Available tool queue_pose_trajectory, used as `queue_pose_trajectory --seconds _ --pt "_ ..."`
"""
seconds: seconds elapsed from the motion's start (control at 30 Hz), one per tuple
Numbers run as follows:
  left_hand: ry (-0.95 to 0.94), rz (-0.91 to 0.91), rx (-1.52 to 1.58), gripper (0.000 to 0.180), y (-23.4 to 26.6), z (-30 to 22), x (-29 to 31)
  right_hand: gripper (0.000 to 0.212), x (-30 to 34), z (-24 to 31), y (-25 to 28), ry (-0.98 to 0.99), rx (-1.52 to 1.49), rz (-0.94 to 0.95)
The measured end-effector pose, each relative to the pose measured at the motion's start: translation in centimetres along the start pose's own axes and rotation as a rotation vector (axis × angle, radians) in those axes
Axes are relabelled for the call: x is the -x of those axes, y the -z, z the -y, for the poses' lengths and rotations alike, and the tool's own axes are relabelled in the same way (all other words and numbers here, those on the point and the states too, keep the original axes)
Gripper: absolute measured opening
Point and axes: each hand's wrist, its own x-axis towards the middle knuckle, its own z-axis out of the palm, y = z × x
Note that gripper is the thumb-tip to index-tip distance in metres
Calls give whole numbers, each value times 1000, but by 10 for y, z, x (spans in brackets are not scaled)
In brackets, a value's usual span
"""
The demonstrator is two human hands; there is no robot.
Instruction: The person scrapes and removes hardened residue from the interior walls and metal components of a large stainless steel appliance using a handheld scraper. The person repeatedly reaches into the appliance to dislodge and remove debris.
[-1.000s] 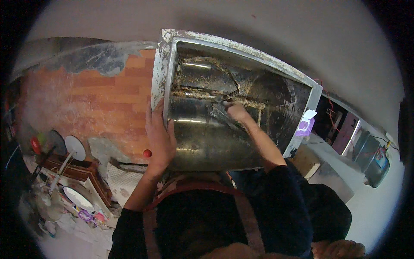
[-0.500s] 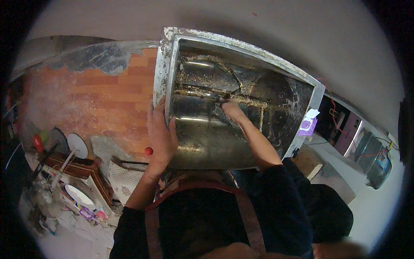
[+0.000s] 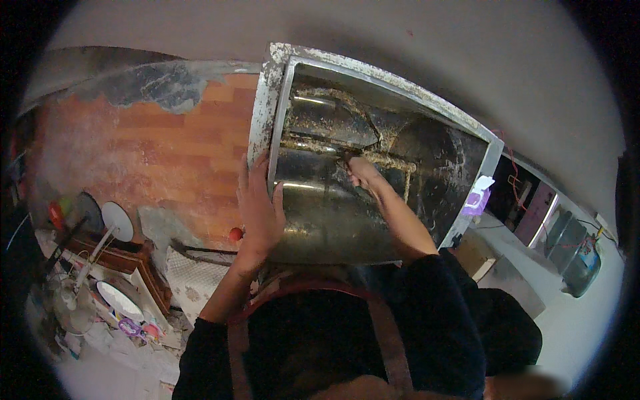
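Before me stands a deep metal mixer tub [image 3: 265, 93] with a chipped, pale rim. Inside it, a crusted mixing shaft [image 3: 313, 145] with bent arms runs from left to right, coated in dried residue. My right hand [image 3: 363, 173] reaches into the tub, just below the middle of the shaft. Its fingers are closed around something small and dark, mostly hidden by the hand. My left hand [image 3: 261, 207] lies against the left rim near its front corner, fingers stretched out and holding nothing.
A purple-and-white packet [image 3: 477, 197] sits on the right rim. Left of the tub is a worn wood-pattern floor [image 3: 180, 153]. A red ball-shaped knob [image 3: 236, 234] is beside my left wrist. A clear plastic water jug [image 3: 573, 253] lies far right; a patterned cushion [image 3: 193, 277] lies lower left.
The view has shifted slightly, so the tub appears farther right. Within the tub, my right hand has moved a little left and nearer me. My left hand stays on the rim.
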Motion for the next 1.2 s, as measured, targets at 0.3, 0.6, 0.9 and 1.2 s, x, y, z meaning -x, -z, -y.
queue_pose_trajectory --seconds 0.3,0.6,0.9,1.2 --pt "-34 12 7 54 -1 3 3 50 -1 -19 8 119 59 -100" --pt "-63 9 32 51 -5 -1 -2 36 -18 -31 20 17 111 -84" --pt "-39 -15 34 51 -4 -1 -3 25 10 24 -12 208 113 -24" --pt "-83 32 106 53 -9 -13 -16 18 -81 -18 28 150 909 84"
